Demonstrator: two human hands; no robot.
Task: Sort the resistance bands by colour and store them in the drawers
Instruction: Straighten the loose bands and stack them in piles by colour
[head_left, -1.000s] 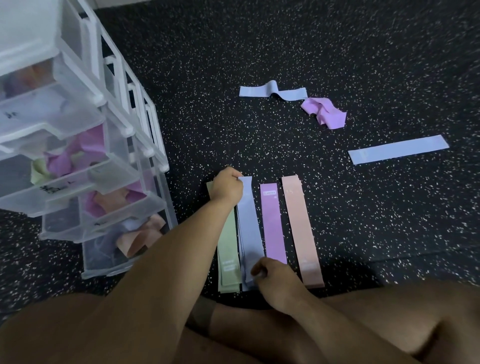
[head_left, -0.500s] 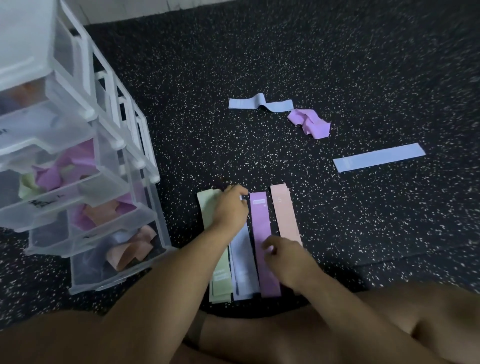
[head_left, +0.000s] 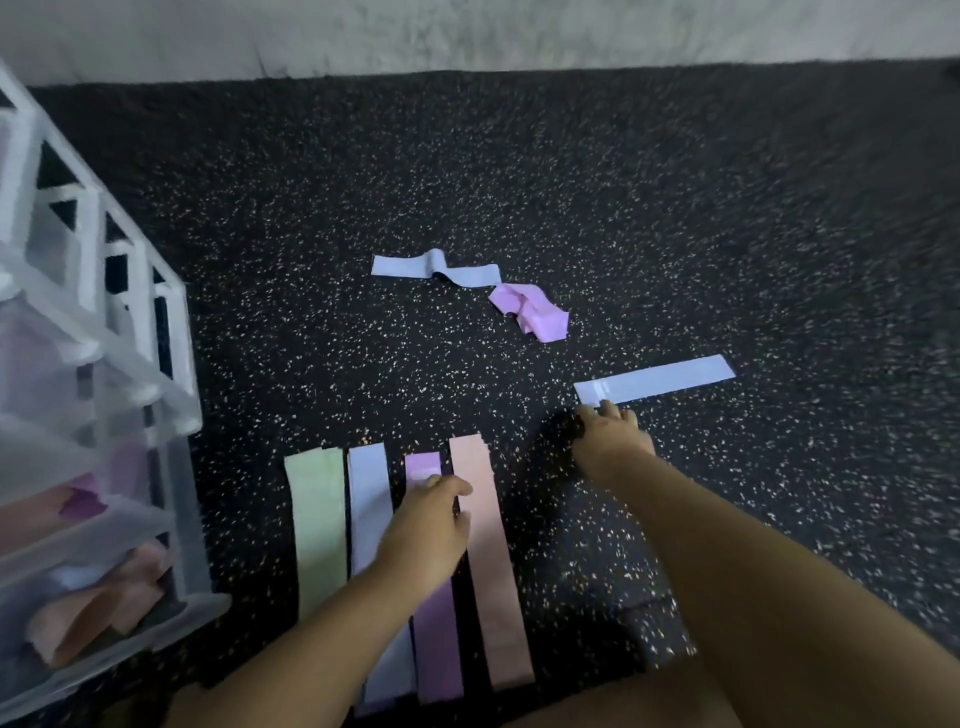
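Head view: we sit on the speckled floor (head_left: 675, 234), with the drawers (head_left: 93, 467) at our left and four sorted strips laid out in front.
Row: green strip (head_left: 317, 530), blue strip (head_left: 371, 499), purple strip (head_left: 423, 465), pink strip (head_left: 488, 561), left to right, near-parallel with small gaps.
Step in hand: we judge it's fetching the flat blue band (head_left: 665, 379), which lies apart from the row, out past the pink strip on the right.
Right hand (head_left: 613, 439): stretched out, fingertips (head_left: 608, 410) at that band's tagged near end. Blur hides whether they touch it or stop just short. The fingers look straight, with nothing in them.
Left hand (head_left: 426, 535): lies over the purple strip with fingers loosely bent, tips by its white tag, thumb toward the pink strip. It is resting there, not gripping anything we can see.
Doing it well: we pinch the tagged end and lift rather than drag, so the band doesn't fold. Then we lay it on the blue strip with ends matched. The left hand pins the row so neighbours don't slide.
Watch: blue and purple read close in this dim light, so we check the shade before stacking.
Left loose: twisted blue band (head_left: 436, 270) and crumpled purple band (head_left: 530, 314) lie farther out, touching, and need flattening first.
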